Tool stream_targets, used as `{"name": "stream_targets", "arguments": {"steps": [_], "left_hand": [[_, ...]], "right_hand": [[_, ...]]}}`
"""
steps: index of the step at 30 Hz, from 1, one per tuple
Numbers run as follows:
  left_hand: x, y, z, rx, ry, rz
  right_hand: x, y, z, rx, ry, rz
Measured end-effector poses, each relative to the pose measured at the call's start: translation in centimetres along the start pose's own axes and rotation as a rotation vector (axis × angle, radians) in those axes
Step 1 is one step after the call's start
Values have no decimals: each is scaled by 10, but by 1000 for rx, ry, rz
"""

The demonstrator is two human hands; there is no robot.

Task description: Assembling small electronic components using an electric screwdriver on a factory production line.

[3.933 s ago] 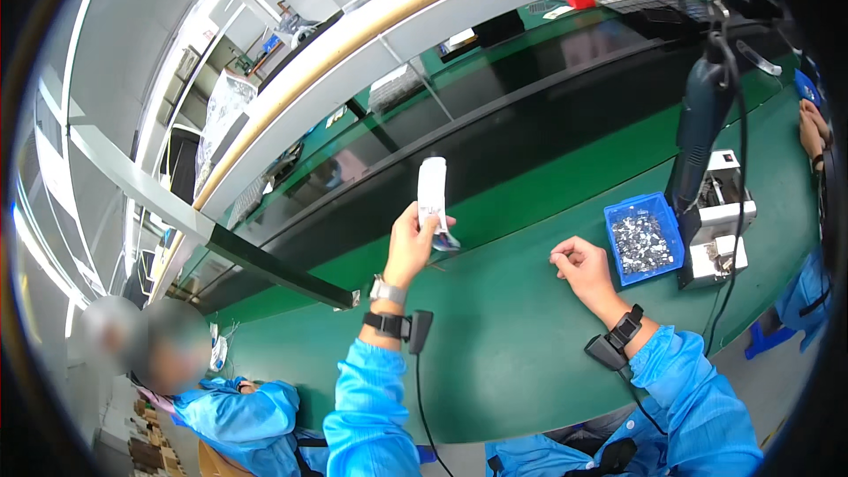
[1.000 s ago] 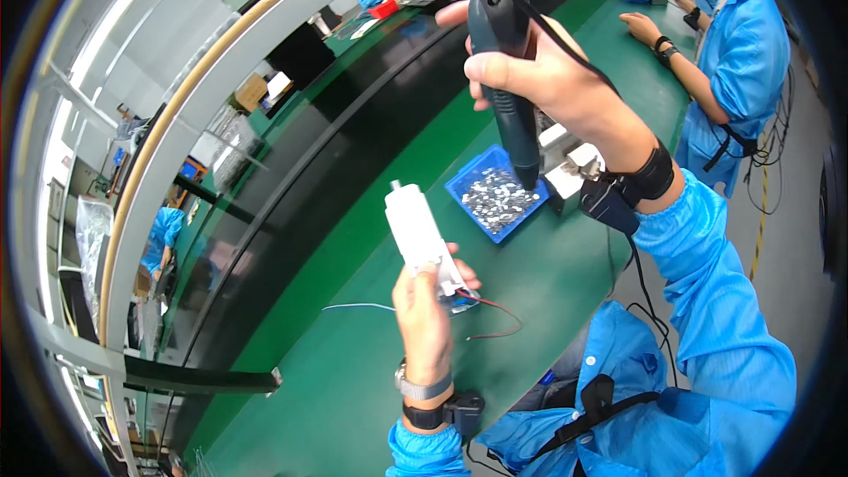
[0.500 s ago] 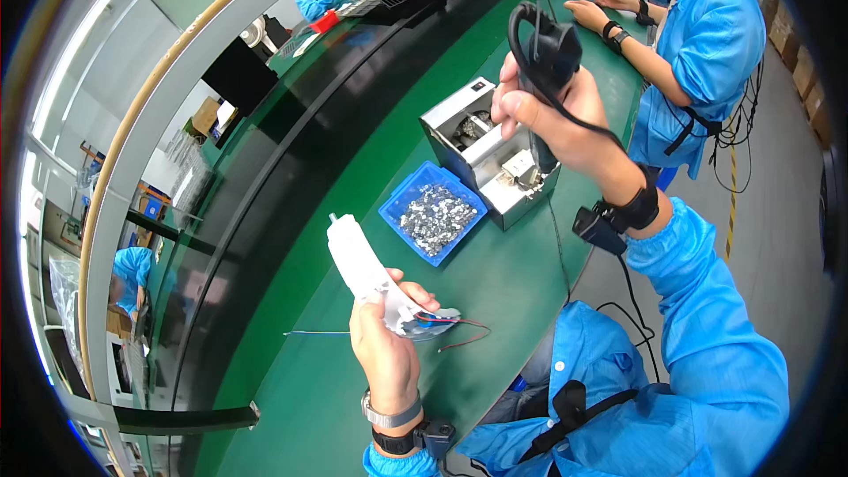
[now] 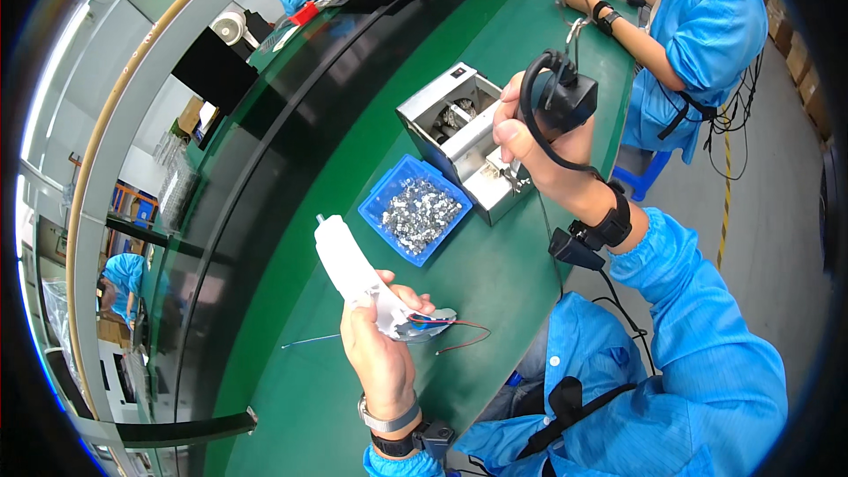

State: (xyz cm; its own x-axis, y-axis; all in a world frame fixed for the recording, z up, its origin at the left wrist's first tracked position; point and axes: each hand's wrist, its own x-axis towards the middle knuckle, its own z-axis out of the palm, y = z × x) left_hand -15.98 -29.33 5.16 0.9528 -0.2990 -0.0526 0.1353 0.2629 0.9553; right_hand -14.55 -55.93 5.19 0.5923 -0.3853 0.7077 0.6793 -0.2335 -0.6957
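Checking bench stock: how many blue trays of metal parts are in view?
1. The blue tray sits on the green bench, left of the grey metal box and beyond the left hand. Others may be hidden.

We are on a factory assembly line. A long green-topped bench [image 4: 495, 274] runs beside a dark conveyor belt [image 4: 291, 132]. Workers in blue smocks [image 4: 707, 26] sit along it. On the bench sit a blue plastic tray of small metal parts [image 4: 415, 216] and a grey metal feeder box [image 4: 459, 137].

Screwdriver [image 4: 556, 102] tip behind right hand [image 4: 530, 146]
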Motion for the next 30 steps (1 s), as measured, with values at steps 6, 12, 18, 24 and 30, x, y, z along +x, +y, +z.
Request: {"name": "stream_targets", "arguments": {"steps": [6,12,18,24,30], "left_hand": [[1,1,-1,32,7,31],[-3,6,-2,-19,-38,-19],[1,2,-9,-21,-85,-15],[1,-1,-12,-62,-105,-23],[-3,1,-9,-25,-62,-60]], "right_hand": [[0,5,6,42,100,-23],[17,-5,18,71,39,270],[29,-51,47,245,-92,277],[43,-117,114,540,-298,168],[31,-130,149,518,-387,160]]}}
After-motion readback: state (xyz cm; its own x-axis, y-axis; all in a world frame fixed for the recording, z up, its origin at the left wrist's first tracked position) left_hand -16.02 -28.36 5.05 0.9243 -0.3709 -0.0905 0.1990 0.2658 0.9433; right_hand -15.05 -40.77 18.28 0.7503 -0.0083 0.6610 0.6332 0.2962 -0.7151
